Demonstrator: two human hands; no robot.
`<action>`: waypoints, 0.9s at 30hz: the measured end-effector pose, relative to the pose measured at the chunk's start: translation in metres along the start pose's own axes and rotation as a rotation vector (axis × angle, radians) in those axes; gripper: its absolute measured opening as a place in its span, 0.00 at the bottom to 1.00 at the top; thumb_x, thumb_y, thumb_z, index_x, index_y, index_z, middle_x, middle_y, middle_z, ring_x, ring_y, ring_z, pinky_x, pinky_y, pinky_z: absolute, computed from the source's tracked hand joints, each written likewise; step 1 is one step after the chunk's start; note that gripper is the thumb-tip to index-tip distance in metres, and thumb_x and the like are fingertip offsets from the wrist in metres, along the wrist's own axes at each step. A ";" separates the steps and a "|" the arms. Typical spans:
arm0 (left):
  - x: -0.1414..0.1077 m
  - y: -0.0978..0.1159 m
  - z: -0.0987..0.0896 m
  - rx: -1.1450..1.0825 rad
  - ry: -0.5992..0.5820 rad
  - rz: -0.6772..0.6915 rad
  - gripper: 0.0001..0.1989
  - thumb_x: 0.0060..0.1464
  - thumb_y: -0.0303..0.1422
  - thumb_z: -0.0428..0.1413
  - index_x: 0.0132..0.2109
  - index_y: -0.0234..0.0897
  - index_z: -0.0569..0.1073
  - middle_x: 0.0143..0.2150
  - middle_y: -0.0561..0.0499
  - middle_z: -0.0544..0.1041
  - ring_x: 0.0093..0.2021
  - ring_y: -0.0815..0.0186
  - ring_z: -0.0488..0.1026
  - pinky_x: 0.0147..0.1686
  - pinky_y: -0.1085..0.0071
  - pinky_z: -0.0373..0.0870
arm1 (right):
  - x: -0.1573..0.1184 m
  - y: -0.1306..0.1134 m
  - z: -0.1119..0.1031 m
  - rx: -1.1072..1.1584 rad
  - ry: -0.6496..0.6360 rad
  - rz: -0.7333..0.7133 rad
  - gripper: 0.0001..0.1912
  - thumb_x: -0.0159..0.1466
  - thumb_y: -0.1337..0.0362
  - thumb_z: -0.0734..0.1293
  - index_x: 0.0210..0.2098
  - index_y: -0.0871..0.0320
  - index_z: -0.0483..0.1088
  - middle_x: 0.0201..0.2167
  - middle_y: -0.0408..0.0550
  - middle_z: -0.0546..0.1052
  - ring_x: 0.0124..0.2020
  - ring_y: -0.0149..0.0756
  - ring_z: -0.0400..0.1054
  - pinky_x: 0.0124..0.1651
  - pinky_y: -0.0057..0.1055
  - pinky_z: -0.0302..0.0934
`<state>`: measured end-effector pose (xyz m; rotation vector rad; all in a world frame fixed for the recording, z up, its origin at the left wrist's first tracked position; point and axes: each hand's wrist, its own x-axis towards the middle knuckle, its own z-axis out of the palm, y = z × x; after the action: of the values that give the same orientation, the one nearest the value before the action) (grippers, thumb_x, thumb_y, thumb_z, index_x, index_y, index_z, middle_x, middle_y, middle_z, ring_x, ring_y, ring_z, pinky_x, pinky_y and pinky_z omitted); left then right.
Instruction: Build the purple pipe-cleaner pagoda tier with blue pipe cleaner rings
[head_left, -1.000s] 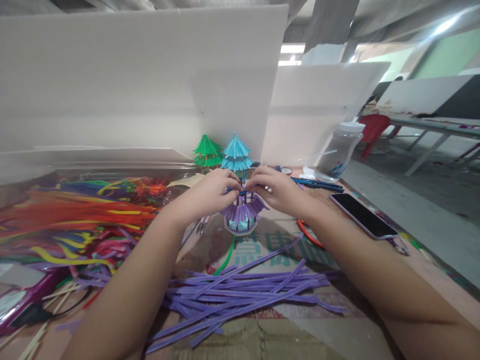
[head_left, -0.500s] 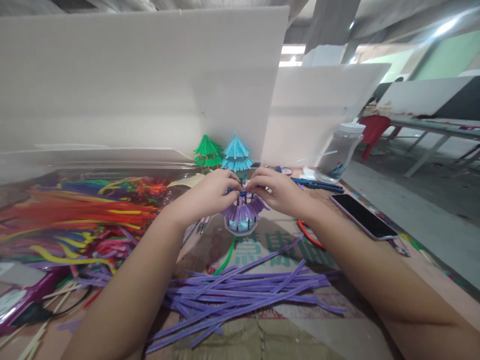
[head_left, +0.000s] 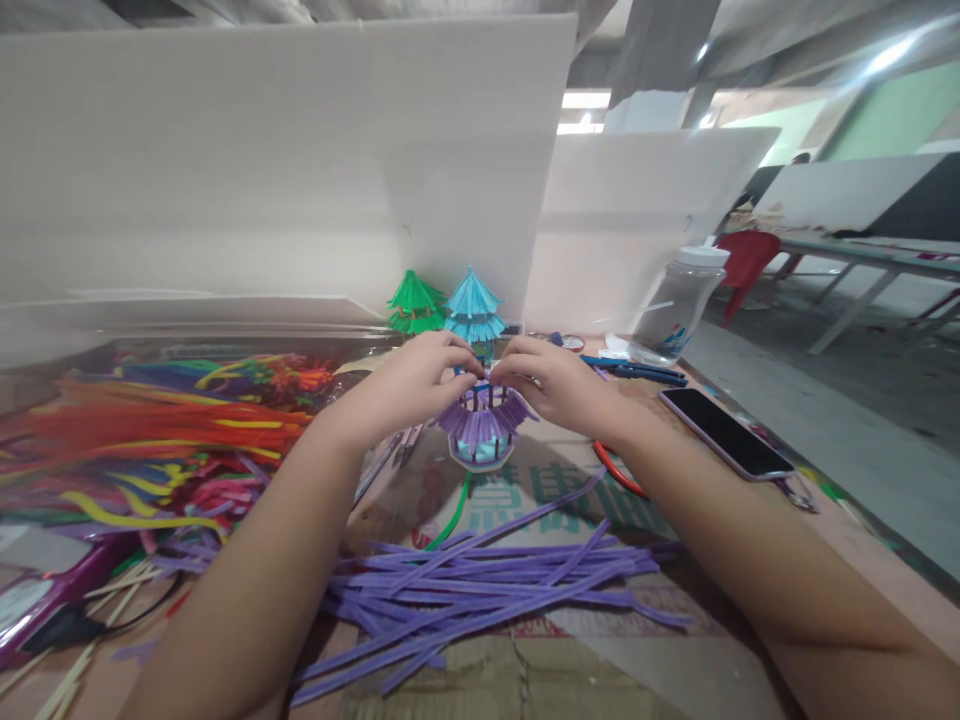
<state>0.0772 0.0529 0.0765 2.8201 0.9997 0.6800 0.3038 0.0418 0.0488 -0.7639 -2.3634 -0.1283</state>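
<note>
A small model pavilion with a purple fringed roof of pipe cleaners, dark posts and a pale blue floor stands upright in front of me. My left hand is closed in a pinch at the left of its top. From the other side, the fingertips of my right hand close on the same top part, nearly meeting the left ones. A bit of blue and purple shows between the fingers; its detail is too small to make out. Several loose purple pipe cleaners lie nearer to me.
Behind stand a blue model pavilion and a green one. Colourful pipe cleaners are heaped at left. At right lie a phone, pliers and a clear bottle. White boards rise behind the table.
Both hands have risen very slightly at the pavilion's top, baring a little more of its upper posts. The pavilion stays in place.
</note>
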 end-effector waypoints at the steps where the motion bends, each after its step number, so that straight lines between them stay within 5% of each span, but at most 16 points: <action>1: 0.000 0.000 -0.001 -0.002 0.011 0.003 0.13 0.63 0.32 0.52 0.46 0.37 0.81 0.49 0.44 0.77 0.53 0.56 0.73 0.57 0.57 0.68 | 0.000 0.000 0.000 -0.008 0.002 -0.005 0.11 0.69 0.73 0.62 0.40 0.58 0.76 0.36 0.49 0.74 0.38 0.37 0.69 0.40 0.31 0.61; 27: 0.001 0.000 0.002 -0.001 0.033 0.014 0.09 0.60 0.31 0.56 0.42 0.37 0.81 0.47 0.45 0.78 0.52 0.56 0.74 0.56 0.58 0.68 | 0.001 -0.005 0.014 -0.127 0.113 -0.011 0.04 0.63 0.72 0.65 0.36 0.57 0.70 0.34 0.49 0.75 0.37 0.39 0.69 0.41 0.33 0.59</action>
<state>0.0785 0.0537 0.0745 2.8266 0.9851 0.7301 0.2924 0.0418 0.0394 -0.7823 -2.2695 -0.3210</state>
